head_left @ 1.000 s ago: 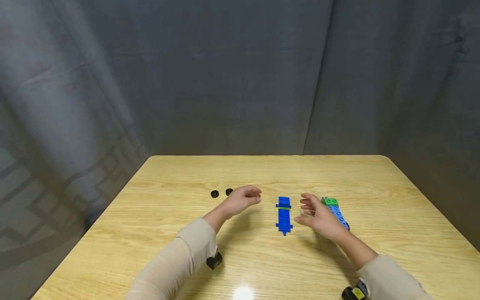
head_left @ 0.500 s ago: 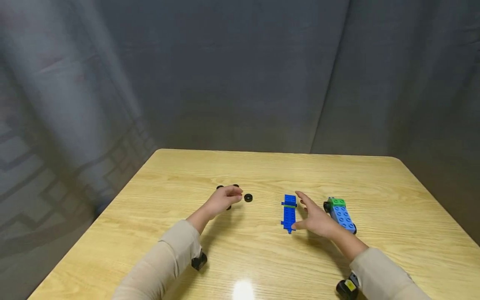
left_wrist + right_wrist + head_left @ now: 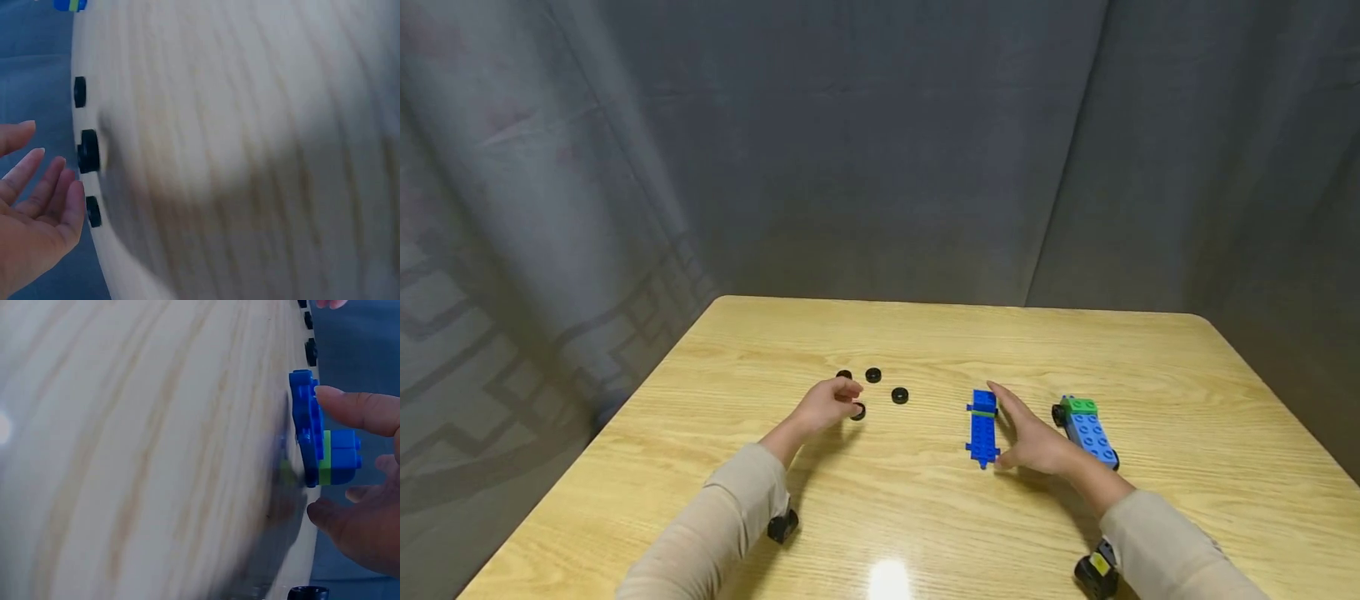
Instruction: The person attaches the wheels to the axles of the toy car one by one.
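Observation:
Several small black toy wheels lie left of the table's middle, among them a wheel [image 3: 900, 396] and another wheel [image 3: 873, 375]. Right at the nearest wheel [image 3: 858, 411] is my left hand [image 3: 822, 408]; in the left wrist view its fingers are loosely bent, with nothing between them. A blue toy-car chassis [image 3: 982, 440] with axle stubs, a thin green layer and a raised blue block [image 3: 342, 457] sits on the table. My right hand [image 3: 1036, 437] spreads along its right side, thumb by the near end and fingers by the far end, not closed round it.
Right of my right hand stands another toy car [image 3: 1090, 437], light blue with a green brick and black wheels. The wooden table [image 3: 760, 342] ends at a grey curtain [image 3: 850, 167] behind.
My left hand has moved left and down to the wheels, which show more fully. My right hand has moved in close along the chassis. The view has shifted slightly.

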Action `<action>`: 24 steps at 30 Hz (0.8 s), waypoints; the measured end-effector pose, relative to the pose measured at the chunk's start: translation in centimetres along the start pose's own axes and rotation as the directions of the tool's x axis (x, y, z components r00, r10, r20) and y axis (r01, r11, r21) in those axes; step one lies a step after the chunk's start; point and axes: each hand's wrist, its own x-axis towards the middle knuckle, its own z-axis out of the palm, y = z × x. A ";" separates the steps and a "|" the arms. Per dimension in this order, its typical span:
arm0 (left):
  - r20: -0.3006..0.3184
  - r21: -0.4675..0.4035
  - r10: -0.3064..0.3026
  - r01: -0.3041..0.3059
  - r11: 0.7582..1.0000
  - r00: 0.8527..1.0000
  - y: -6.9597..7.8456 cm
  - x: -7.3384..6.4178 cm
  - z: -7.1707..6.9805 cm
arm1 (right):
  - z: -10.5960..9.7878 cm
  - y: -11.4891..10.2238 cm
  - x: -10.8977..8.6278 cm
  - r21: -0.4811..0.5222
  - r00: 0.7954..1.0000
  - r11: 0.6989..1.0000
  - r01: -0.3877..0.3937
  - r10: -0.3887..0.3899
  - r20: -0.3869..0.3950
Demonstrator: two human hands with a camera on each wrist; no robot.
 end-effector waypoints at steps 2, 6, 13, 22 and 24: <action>0.003 0.009 -0.011 0.011 1.000 1.000 -0.2 0.0 0.1 | 0.1 0.1 0.0 -0.020 1.000 1.000 0.002 -0.002 -0.002; 0.011 0.027 -0.013 0.012 1.000 1.000 -0.7 0.0 0.7 | 0.5 0.3 0.0 -0.072 1.000 0.997 -0.014 0.013 -0.011; 0.034 0.067 -0.007 0.005 0.998 0.999 -1.2 0.0 1.1 | 1.2 0.1 -0.2 -0.188 0.999 0.982 -0.007 0.001 -0.034; 0.089 0.198 0.066 -0.083 0.977 0.994 -1.1 0.1 1.5 | 1.6 -0.3 -0.4 -0.240 0.995 0.969 -0.059 0.038 -0.090; 0.093 0.233 0.085 -0.104 0.967 0.992 -1.0 0.1 1.6 | 1.7 -0.3 -0.4 -0.256 0.994 0.964 -0.069 0.044 -0.102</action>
